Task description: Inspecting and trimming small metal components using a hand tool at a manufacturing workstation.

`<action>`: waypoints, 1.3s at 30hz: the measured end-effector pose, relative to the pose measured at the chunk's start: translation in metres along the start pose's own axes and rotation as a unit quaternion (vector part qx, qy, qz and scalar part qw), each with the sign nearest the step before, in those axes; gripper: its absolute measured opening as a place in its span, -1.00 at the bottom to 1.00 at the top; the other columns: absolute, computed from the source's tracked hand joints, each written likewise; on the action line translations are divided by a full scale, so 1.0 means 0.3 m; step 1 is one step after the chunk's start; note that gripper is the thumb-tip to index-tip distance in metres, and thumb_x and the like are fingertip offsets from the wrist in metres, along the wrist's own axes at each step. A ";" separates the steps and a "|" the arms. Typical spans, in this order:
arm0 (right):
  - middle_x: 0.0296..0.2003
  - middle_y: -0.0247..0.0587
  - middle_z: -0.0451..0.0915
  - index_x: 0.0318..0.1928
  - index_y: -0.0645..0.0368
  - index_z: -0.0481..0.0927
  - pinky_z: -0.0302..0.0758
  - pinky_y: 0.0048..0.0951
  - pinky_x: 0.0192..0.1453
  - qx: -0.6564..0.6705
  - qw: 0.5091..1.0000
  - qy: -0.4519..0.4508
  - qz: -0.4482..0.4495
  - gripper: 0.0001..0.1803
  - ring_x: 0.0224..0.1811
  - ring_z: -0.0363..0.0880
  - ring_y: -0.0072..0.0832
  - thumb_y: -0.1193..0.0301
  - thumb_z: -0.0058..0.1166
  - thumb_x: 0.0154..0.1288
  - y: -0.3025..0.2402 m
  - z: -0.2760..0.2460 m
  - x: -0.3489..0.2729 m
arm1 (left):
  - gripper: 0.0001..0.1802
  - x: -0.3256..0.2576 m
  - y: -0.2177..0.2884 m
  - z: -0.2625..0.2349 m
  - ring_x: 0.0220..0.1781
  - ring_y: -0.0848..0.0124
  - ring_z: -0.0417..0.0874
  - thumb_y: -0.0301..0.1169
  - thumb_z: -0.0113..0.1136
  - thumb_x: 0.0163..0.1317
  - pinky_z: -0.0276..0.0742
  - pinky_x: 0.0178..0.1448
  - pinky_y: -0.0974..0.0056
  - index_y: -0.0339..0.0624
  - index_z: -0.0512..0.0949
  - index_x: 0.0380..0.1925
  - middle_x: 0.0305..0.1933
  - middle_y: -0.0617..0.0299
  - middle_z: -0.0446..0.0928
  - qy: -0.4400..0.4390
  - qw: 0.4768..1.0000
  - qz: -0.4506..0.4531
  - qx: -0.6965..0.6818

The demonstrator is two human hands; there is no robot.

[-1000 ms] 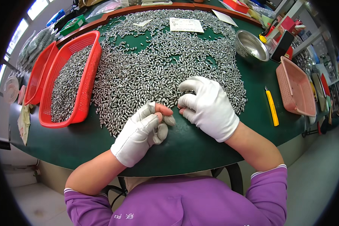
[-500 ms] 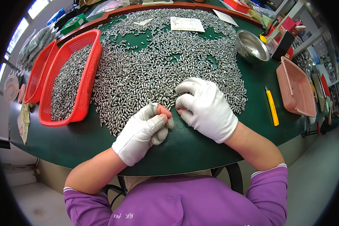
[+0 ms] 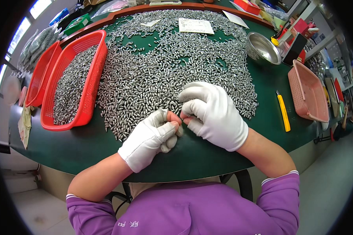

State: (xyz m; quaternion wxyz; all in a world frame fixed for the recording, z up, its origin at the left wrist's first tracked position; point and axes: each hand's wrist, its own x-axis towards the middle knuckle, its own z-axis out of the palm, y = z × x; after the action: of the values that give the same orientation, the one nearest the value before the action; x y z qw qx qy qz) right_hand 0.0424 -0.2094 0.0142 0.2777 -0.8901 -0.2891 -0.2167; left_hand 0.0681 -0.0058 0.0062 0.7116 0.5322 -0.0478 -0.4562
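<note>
– Your left hand (image 3: 150,139), just below and left of the frame's centre, curls with thumb and forefinger drawn together; does it grip a piece?
– I cannot tell, nor whether your right hand (image 3: 215,115), bent-fingered just beside it, does
– Where are your small metal pieces (image 3: 145,86)?
– They spread from the centre toward the top of the frame on your green table (image 3: 208,162), and more lie in the red basket (image 3: 93,82) at the left; your yellow cutter (image 3: 284,113) lies right of centre
</note>
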 end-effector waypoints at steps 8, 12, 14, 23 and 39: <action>-0.32 -0.21 0.60 -0.42 0.19 0.57 0.53 -0.25 -0.21 0.100 0.994 0.038 -0.023 -0.79 -0.25 0.59 -0.20 0.48 0.31 -0.14 -0.003 0.012 0.002 | -0.80 -0.001 0.008 0.008 -0.48 0.65 0.39 -0.27 0.08 0.38 0.34 -0.39 0.53 -0.14 0.43 -0.16 -0.32 0.34 0.50 -0.008 0.998 -0.013 0.056; -0.28 -0.17 0.57 -0.37 0.15 0.54 0.54 -0.25 -0.20 0.088 0.995 0.054 -0.017 -0.74 -0.22 0.60 -0.16 0.59 0.31 -0.13 0.018 -0.006 -0.005 | -0.82 -0.002 0.003 0.005 -0.48 0.65 0.39 -0.28 0.04 0.41 0.33 -0.40 0.54 -0.13 0.44 -0.15 -0.30 0.33 0.52 -0.015 0.999 -0.004 0.032; -0.26 -0.18 0.57 -0.36 0.15 0.54 0.53 -0.27 -0.18 0.073 0.996 0.051 -0.011 -0.73 -0.23 0.59 -0.18 0.61 0.31 -0.12 0.018 -0.015 -0.008 | -0.80 -0.005 0.005 0.002 -0.49 0.66 0.38 -0.25 0.00 0.43 0.32 -0.41 0.55 -0.13 0.44 -0.14 -0.30 0.34 0.51 -0.022 1.000 -0.003 0.006; -0.31 -0.19 0.61 -0.40 0.21 0.61 0.54 -0.28 -0.19 0.053 0.994 0.082 0.038 -0.86 -0.27 0.59 -0.22 0.53 0.26 -0.07 0.017 -0.014 -0.009 | -0.78 -0.002 0.002 0.003 -0.48 0.66 0.38 -0.23 -0.05 0.46 0.32 -0.40 0.57 -0.13 0.44 -0.12 -0.29 0.35 0.50 -0.016 1.000 -0.015 -0.018; -0.33 -0.22 0.55 -0.47 0.17 0.58 0.51 -0.25 -0.16 -0.103 0.993 -0.052 0.038 -0.83 -0.22 0.55 -0.22 0.48 0.28 -0.16 0.025 -0.019 -0.022 | -0.77 0.000 -0.005 0.004 -0.40 0.62 0.30 -0.26 0.19 0.32 0.23 -0.34 0.53 -0.06 0.42 -0.14 -0.24 0.33 0.47 -0.019 0.996 0.012 -0.083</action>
State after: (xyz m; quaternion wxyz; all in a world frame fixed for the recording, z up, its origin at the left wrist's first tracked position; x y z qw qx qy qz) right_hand 0.0410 -0.2205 0.0121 0.1775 -0.9343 -0.2451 -0.1882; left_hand 0.0666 -0.0068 0.0055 0.7575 0.4620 -0.0295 -0.4604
